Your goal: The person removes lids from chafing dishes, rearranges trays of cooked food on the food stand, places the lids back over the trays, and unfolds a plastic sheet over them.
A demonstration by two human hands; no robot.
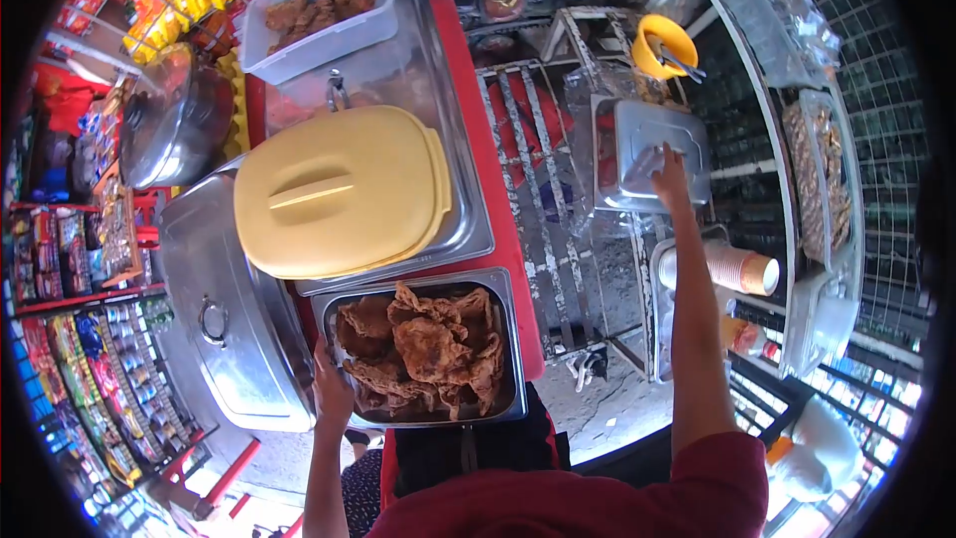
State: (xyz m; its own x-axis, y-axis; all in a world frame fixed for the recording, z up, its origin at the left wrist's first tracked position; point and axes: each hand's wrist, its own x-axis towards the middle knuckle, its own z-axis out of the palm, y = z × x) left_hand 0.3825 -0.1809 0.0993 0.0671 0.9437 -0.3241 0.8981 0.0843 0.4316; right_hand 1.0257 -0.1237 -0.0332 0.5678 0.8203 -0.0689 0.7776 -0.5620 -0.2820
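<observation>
Gripping can't be confirmed at your left hand (333, 389), which sits against the left side of the metal tray (517, 339), left of the bottom middle of the frame; how far its fingers close on the rim is hidden. Your right hand (672, 177) is open, its fingers spread over the silver lid (637, 130) at the upper right (whether every fingertip touches, you can't tell from above). The tray, low and just left of center, holds a heap of brown fried chicken (430, 349). Just above it in the frame sits a big yellow lid (349, 164), and at the upper left a clear plastic box (329, 58) holds more fried pieces (319, 12). A long silver cover (239, 339) lies left of your tray, with a pot (189, 125) farther up. Near your right forearm, a stack of cups (742, 267) lies sideways; a yellow bowl (647, 52) stands above the silver lid at the upper right.
</observation>
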